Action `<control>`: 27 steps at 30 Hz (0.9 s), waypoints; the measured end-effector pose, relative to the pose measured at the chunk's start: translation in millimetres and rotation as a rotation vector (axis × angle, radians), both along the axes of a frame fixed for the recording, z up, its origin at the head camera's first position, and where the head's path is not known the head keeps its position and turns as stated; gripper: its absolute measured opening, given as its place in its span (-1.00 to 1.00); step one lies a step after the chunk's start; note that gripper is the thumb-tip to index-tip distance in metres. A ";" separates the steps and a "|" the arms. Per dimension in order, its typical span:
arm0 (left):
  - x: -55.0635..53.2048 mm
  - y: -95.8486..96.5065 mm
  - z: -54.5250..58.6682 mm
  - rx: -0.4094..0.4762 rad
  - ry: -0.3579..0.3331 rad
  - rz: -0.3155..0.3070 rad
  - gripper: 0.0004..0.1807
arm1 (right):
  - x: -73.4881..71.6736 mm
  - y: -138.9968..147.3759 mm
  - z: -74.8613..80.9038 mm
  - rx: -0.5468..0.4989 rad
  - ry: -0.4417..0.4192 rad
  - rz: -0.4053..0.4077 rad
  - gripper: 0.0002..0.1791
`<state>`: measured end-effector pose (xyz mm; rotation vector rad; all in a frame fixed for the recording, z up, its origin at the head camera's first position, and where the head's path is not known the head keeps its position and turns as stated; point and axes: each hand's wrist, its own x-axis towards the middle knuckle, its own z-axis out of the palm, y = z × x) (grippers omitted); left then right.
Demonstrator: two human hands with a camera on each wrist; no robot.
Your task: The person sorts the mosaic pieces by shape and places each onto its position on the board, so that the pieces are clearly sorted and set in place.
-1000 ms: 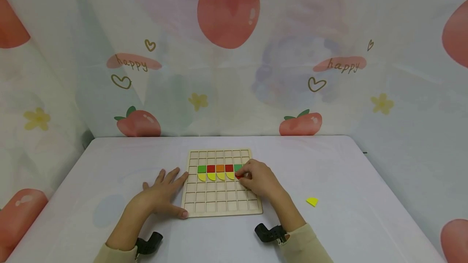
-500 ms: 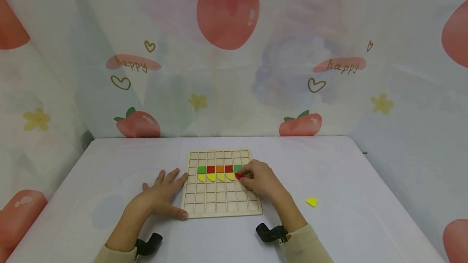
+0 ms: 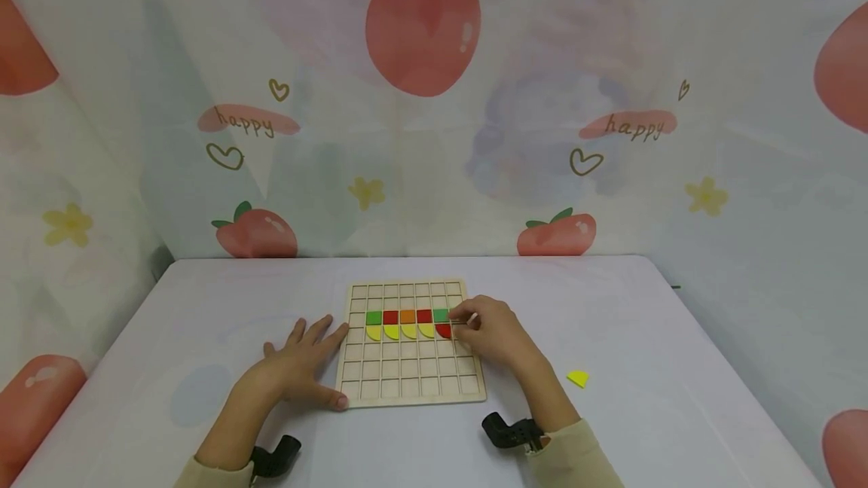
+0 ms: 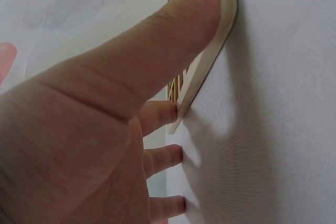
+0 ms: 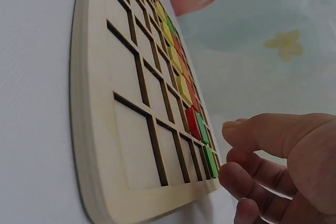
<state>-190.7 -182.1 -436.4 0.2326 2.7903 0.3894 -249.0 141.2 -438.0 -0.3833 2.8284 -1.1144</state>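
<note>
A wooden grid board lies flat on the table. One of its rows holds green, red and orange square tiles, with yellow quarter-round tiles in the row below. At the right end of that lower row sits a red quarter-round tile. My left hand spreads its fingers beside the board, thumb and index finger touching its left edge. Just right of the red tile hovers my right hand, fingers bent and thumb apart from them, holding nothing. The right wrist view shows a green tile near its fingertips.
A loose yellow quarter-round tile lies on the white table, right of the board. Behind the table hangs a printed cloth backdrop.
My right hand has let go of the red quarter-round tile and drawn slightly right, leaving it in its cell. The left hand stays at the board's edge.
</note>
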 end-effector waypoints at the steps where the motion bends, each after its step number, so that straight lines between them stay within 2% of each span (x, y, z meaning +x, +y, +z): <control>1: 0.1 0.2 0.2 -0.001 -0.001 0.000 0.35 | 0.0 0.5 0.4 -0.006 0.003 0.002 -0.81; 12: 0.1 0.9 1.1 0.008 -0.004 -0.001 0.33 | 1.4 7.2 1.5 -0.016 0.014 0.009 -0.78; 27: -0.1 -0.1 2.4 0.012 -0.011 -0.002 0.33 | 5.2 39.0 7.0 0.047 0.026 -0.009 -0.79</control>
